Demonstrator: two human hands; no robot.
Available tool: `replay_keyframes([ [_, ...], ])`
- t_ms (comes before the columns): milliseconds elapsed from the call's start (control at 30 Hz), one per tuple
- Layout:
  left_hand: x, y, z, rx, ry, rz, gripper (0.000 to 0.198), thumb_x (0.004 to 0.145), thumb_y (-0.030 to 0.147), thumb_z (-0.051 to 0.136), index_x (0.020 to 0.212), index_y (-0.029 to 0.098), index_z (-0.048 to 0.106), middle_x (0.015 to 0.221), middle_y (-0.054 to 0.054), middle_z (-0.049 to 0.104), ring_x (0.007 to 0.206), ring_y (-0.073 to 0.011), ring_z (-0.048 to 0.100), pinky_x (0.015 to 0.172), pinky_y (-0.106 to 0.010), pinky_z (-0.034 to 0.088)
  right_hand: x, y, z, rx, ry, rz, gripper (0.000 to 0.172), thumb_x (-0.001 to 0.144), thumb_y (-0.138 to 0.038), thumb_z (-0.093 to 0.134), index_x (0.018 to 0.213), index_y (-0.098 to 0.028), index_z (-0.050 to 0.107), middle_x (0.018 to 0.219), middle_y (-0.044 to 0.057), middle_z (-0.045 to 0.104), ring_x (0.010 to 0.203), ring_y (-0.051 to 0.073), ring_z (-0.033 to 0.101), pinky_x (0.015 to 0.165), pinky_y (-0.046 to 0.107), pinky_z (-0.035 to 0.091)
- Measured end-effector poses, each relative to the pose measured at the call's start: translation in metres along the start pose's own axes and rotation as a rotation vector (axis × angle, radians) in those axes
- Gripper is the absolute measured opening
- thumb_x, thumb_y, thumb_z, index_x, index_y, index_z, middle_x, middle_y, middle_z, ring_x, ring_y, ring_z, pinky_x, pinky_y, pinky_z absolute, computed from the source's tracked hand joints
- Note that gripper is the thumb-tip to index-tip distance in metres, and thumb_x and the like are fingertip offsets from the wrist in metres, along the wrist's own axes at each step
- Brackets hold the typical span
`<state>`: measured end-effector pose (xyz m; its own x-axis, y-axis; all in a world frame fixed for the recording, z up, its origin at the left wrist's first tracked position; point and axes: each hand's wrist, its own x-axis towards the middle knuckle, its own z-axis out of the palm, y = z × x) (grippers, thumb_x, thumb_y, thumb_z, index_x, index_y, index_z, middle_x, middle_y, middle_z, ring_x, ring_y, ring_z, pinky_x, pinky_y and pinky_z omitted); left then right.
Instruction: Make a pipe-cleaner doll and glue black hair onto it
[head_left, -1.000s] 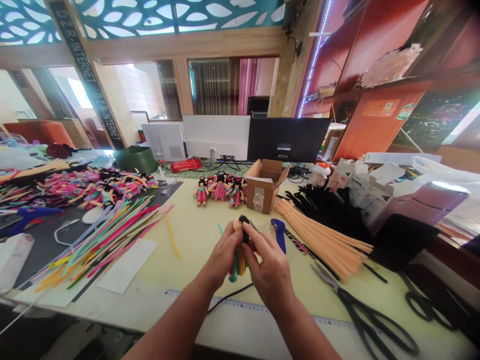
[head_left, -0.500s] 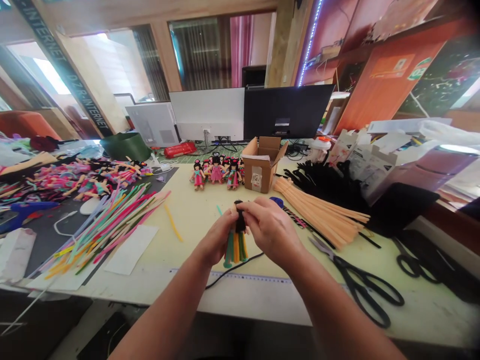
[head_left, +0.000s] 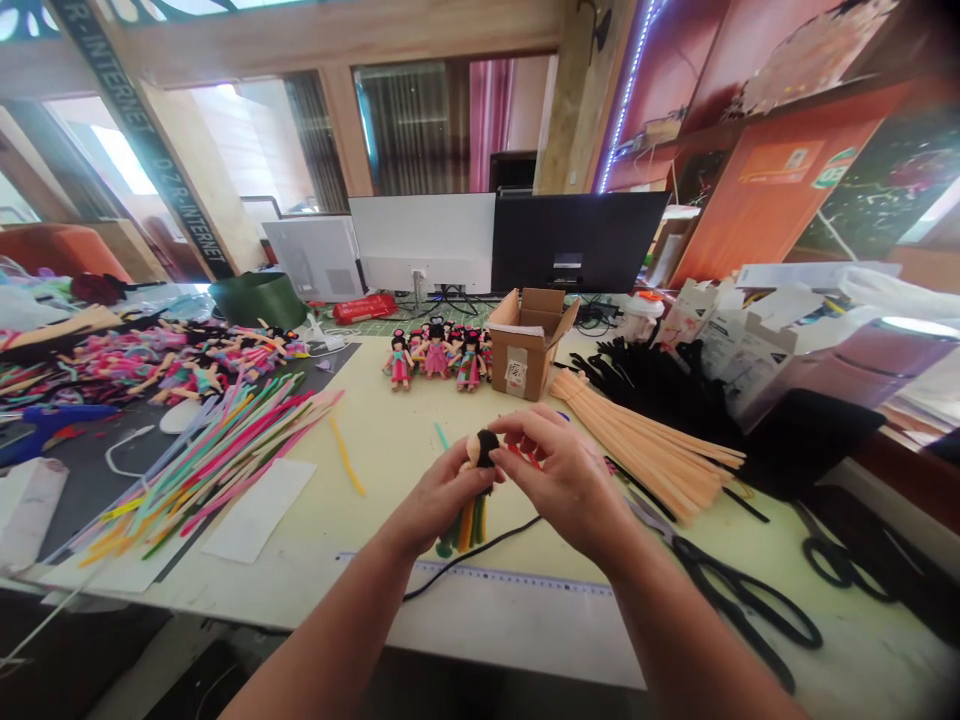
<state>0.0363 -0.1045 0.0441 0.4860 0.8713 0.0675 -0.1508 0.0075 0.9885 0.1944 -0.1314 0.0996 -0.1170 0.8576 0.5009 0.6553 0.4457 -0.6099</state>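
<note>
A small pipe-cleaner doll [head_left: 487,447] with black hair and a light face is held over the middle of the table. Green and yellow strands [head_left: 471,525] hang below it like a skirt. My left hand [head_left: 439,495] is closed around the doll's body. My right hand [head_left: 559,480] pinches at the black hair with thumb and fingertips, its other fingers curled above. Something red and white shows between the right fingers; I cannot make out what it is. Behind the hands, several finished dolls [head_left: 436,357] stand together beside an open cardboard box [head_left: 519,368].
Coloured pipe cleaners [head_left: 232,455] and white paper [head_left: 259,510] lie left, near a heap of dolls [head_left: 150,355] and a blue glue gun [head_left: 52,425]. Peach pipe cleaners [head_left: 652,445], black ones [head_left: 645,375] and scissors [head_left: 727,580] lie right. A ruler [head_left: 487,575] and black cable [head_left: 457,565] lie in front.
The doll has turned and tilted, so the light face side now shows at the left of the hair. My right fingers have spread and shifted around the head. The view has tipped up slightly.
</note>
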Motion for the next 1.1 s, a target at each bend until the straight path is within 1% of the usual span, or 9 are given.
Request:
replay_keyframes([
  [100,-0.0022,-0.0006,-0.0011,0.036,-0.025,0.026,0.026,0.082,0.037,0.06,0.098,0.017,0.06,0.094,-0.006,0.059,0.09,-0.0184,0.054,0.083,-0.029,0.044,-0.0003,-0.0021,0.0012,-0.001,0.009,0.021,0.015,0.077,-0.018,0.068,0.091,-0.023,0.068,0.082,0.0,0.062,0.076,0.015,0.058,0.068,0.027,0.046],
  [267,-0.0048,-0.0014,-0.0026,0.067,-0.051,0.065,0.022,0.085,0.037,0.057,0.096,0.018,0.058,0.091,-0.005,0.057,0.088,-0.0179,0.053,0.085,-0.03,0.043,-0.0005,-0.0037,0.0048,0.025,0.004,0.062,0.011,0.077,-0.019,0.067,0.087,-0.023,0.067,0.078,-0.001,0.06,0.072,0.014,0.056,0.066,0.027,0.045],
  [433,-0.007,-0.0015,-0.0036,0.12,-0.063,0.109,0.02,0.085,0.038,0.057,0.089,0.019,0.057,0.088,-0.004,0.055,0.085,-0.0177,0.051,0.086,-0.031,0.042,-0.0022,-0.0068,0.0066,0.053,0.009,0.079,0.013,0.077,-0.017,0.066,0.089,-0.022,0.067,0.078,-0.001,0.061,0.071,0.013,0.056,0.066,0.027,0.044],
  [600,-0.0087,-0.0017,-0.0052,0.173,-0.064,0.128,0.022,0.086,0.04,0.056,0.089,0.019,0.054,0.086,-0.003,0.054,0.085,-0.0169,0.05,0.084,-0.03,0.042,-0.0049,-0.0082,0.0079,0.072,0.001,0.104,0.012,0.078,-0.017,0.065,0.089,-0.022,0.065,0.078,-0.001,0.062,0.07,0.013,0.056,0.066,0.027,0.043],
  [733,-0.009,-0.0034,-0.0064,0.194,-0.076,0.147,0.023,0.087,0.041,0.056,0.089,0.018,0.053,0.087,-0.003,0.053,0.085,-0.0157,0.049,0.081,-0.028,0.041,-0.0068,-0.008,0.0094,0.092,-0.016,0.125,0.012,0.079,-0.018,0.064,0.09,-0.024,0.063,0.078,-0.003,0.06,0.069,0.012,0.054,0.066,0.027,0.042],
  [867,-0.0084,-0.0069,-0.0077,0.185,-0.084,0.143,0.022,0.087,0.04,0.055,0.09,0.018,0.054,0.086,-0.002,0.053,0.082,-0.0144,0.048,0.08,-0.027,0.041,-0.009,-0.0084,0.0096,0.064,-0.032,0.063,0.009,0.082,-0.017,0.061,0.088,-0.023,0.063,0.083,-0.002,0.056,0.074,0.012,0.053,0.068,0.026,0.042],
  [967,-0.0078,-0.0084,-0.0084,0.167,-0.087,0.128,0.025,0.087,0.041,0.055,0.094,0.017,0.055,0.089,-0.003,0.055,0.083,-0.0151,0.049,0.079,-0.027,0.041,-0.0097,-0.009,0.0082,0.039,-0.047,-0.007,0.011,0.084,-0.014,0.059,0.089,-0.023,0.065,0.086,0.0,0.055,0.08,0.013,0.054,0.072,0.026,0.042],
  [1033,-0.0072,-0.0083,-0.0089,0.145,-0.097,0.112,0.027,0.087,0.041,0.055,0.098,0.016,0.056,0.09,-0.003,0.055,0.083,-0.0152,0.049,0.077,-0.027,0.041,-0.0093,-0.0089,0.0072,0.034,-0.06,-0.021,0.013,0.085,-0.013,0.059,0.092,-0.023,0.065,0.087,0.0,0.055,0.081,0.013,0.054,0.073,0.026,0.042],
  [1100,-0.0065,-0.0076,-0.0095,0.127,-0.113,0.11,0.029,0.087,0.042,0.055,0.097,0.015,0.056,0.088,-0.003,0.055,0.081,-0.0149,0.049,0.075,-0.027,0.041,-0.0084,-0.0083,0.0064,0.032,-0.077,-0.017,0.015,0.084,-0.013,0.06,0.093,-0.023,0.066,0.087,0.0,0.056,0.082,0.013,0.054,0.073,0.026,0.042],
])
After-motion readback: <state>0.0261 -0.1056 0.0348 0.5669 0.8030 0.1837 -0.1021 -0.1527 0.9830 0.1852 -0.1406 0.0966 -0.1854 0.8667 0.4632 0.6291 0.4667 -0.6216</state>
